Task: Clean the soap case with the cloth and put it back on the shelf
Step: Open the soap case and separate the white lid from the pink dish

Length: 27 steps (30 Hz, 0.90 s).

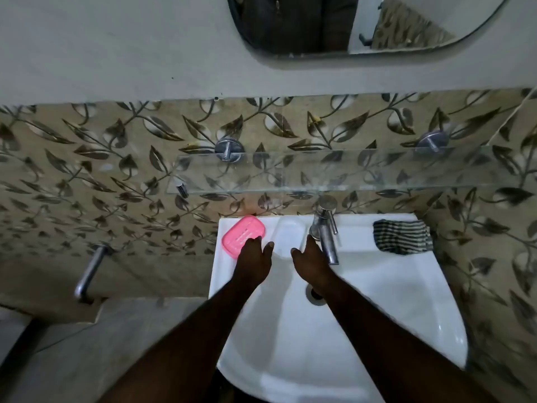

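Both bare arms reach in from the bottom edge, the left forearm from 7 o'clock and the right forearm from 5 o'clock, converging toward the centre. The left hand is palm down, fingers stretched toward 12 o'clock, thumb spread toward 2 o'clock. The right hand, just beside it at 3 o'clock, is palm down too, fingers loosely straight, thumb angled toward 10 o'clock.

Left hand touches soap case; right hand beside tap; cloth on sink.
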### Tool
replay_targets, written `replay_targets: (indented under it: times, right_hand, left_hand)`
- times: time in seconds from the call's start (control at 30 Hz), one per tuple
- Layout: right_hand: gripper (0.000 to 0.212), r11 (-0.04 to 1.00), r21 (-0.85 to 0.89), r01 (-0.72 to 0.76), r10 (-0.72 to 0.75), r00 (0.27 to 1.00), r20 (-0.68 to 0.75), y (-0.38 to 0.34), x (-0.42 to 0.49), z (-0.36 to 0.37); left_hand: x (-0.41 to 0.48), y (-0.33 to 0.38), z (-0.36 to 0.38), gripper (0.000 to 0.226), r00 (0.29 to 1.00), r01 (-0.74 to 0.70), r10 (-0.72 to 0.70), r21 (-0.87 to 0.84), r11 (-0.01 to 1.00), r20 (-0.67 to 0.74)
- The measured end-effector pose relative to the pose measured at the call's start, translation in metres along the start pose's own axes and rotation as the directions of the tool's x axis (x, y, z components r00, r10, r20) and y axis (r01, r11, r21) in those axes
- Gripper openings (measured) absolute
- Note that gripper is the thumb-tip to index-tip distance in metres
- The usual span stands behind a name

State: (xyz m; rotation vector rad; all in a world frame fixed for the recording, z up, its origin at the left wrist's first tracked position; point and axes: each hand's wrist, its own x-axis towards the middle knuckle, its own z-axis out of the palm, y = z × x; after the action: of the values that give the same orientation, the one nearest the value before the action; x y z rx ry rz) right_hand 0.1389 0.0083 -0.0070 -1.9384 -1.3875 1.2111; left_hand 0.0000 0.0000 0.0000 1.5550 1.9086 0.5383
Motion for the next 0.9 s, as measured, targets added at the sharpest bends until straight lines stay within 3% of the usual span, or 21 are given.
replay_targets:
  times: [0.17, 0.27, 0.4, 0.47, 0.63, 0.73, 0.9]
  right_hand:
    - [0.048, 0.992, 0.085, -0.089, 0.093, 0.995, -0.040, 0.002, 0.008, 0.003]
    - [0.026, 0.998, 0.039, 0.046, -0.042, 0.993, -0.107, 0.001, 0.008, 0.001]
    - [0.034, 0.991, 0.046, 0.123, -0.115, 0.982, -0.149, 0.013, 0.013, 0.011]
    - [0.044, 0.981, 0.132, 0.140, -0.118, 0.980, -0.162, 0.015, 0.012, 0.013]
    - [0.064, 0.913, 0.367, 0.179, -0.154, 0.983, -0.096, 0.005, -0.013, 0.000]
    - [0.059, 0.898, 0.408, 0.166, -0.155, 0.986, -0.061, 0.003, -0.029, -0.007]
    - [0.040, 0.849, 0.528, -0.007, -0.005, 1.000, 0.022, 0.004, -0.042, -0.001]
  left_hand:
    - [0.013, 0.006, 0.008, 0.042, 0.998, 0.041, -0.037, -0.116, 0.992, 0.043]
    - [0.022, 0.006, 0.012, 0.041, 0.993, 0.077, -0.059, -0.178, 0.981, 0.104]
    - [0.036, -0.012, 0.029, 0.041, 0.986, 0.122, -0.090, -0.237, 0.964, 0.143]
    - [0.029, -0.011, 0.027, 0.034, 0.991, 0.111, -0.084, -0.299, 0.948, 0.101]
    - [0.002, -0.005, 0.007, 0.023, 0.988, 0.153, -0.107, -0.588, 0.795, 0.112]
    - [-0.009, -0.005, -0.002, 0.025, 0.984, 0.179, -0.124, -0.640, 0.747, 0.130]
    - [-0.015, -0.005, -0.017, 0.015, 0.992, 0.126, -0.096, -0.641, 0.757, 0.082]
